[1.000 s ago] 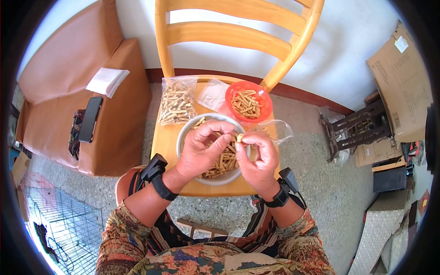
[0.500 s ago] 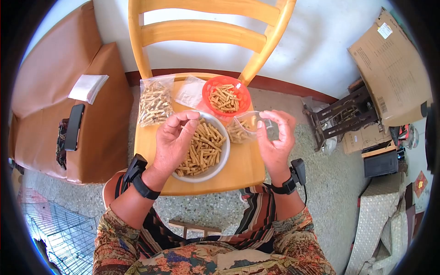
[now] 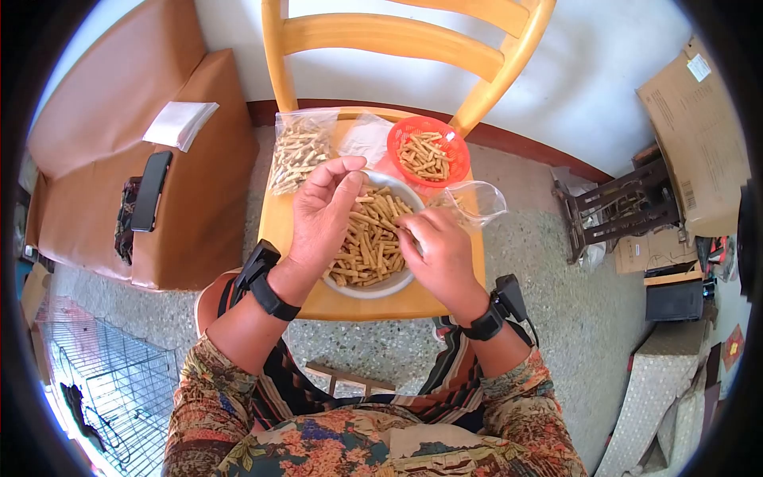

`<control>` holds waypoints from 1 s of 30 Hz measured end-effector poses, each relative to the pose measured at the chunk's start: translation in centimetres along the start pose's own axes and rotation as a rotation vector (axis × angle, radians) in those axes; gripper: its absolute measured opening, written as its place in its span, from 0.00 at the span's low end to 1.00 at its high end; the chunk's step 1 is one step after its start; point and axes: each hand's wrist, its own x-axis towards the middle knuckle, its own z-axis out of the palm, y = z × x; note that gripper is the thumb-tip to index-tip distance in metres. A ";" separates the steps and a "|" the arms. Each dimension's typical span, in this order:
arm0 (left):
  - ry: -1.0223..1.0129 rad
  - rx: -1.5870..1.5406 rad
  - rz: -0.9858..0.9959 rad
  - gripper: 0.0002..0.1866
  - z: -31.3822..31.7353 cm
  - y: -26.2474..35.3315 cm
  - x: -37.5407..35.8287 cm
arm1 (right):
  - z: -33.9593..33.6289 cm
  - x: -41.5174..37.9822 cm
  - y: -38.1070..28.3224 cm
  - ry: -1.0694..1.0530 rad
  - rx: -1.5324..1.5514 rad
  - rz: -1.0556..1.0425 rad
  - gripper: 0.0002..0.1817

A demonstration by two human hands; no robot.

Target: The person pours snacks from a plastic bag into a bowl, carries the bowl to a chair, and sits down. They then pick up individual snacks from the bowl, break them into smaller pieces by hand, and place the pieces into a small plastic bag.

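A white bowl (image 3: 407, 282) full of short brown snack sticks (image 3: 367, 258) stands on the wooden chair seat (image 3: 461, 296). My left hand (image 3: 324, 208) is over the bowl's left edge, thumb and forefinger pinched together; what lies between them is too small to make out. Over the bowl's right side, my right hand (image 3: 439, 256) has its fingertips closed at the sticks, and whatever they grip is hidden. Behind that hand, a clear plastic container (image 3: 481, 205) lies tilted, partly covered by it, with some sticks visible inside.
At the back of the seat are a clear bag of sticks (image 3: 302, 155), a pale flat packet (image 3: 366, 137) and a red basket (image 3: 457, 155) holding more sticks. A brown sofa (image 3: 199, 175) with a phone (image 3: 151, 191) stands left. Cardboard boxes (image 3: 699, 135) stand right.
My right hand has moved from beside the clear container to the sticks in the bowl, its fingers closing. My left hand stays pinched over the bowl's left edge. The view has shifted slightly.
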 end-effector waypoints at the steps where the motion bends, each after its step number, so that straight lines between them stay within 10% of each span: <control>1: 0.008 0.009 -0.003 0.08 -0.1 0.0 0.1 | 0.6 0.1 0.1 -0.003 0.001 -0.006 0.09; 13: -0.046 -0.051 0.009 0.08 -0.5 -0.3 0.1 | 2.7 1.0 0.7 -0.058 -0.216 0.175 0.05; 19: -0.039 -0.057 -0.029 0.09 -0.7 0.3 0.1 | 1.7 1.1 -0.9 0.123 0.355 0.391 0.06; 21: -0.071 -0.064 -0.149 0.10 -0.5 1.1 -0.3 | 1.7 0.8 -0.7 0.182 1.010 0.584 0.08; 30: -0.418 -0.213 0.063 0.10 0.7 0.2 -0.9 | 1.6 0.6 -0.3 0.149 1.370 0.672 0.12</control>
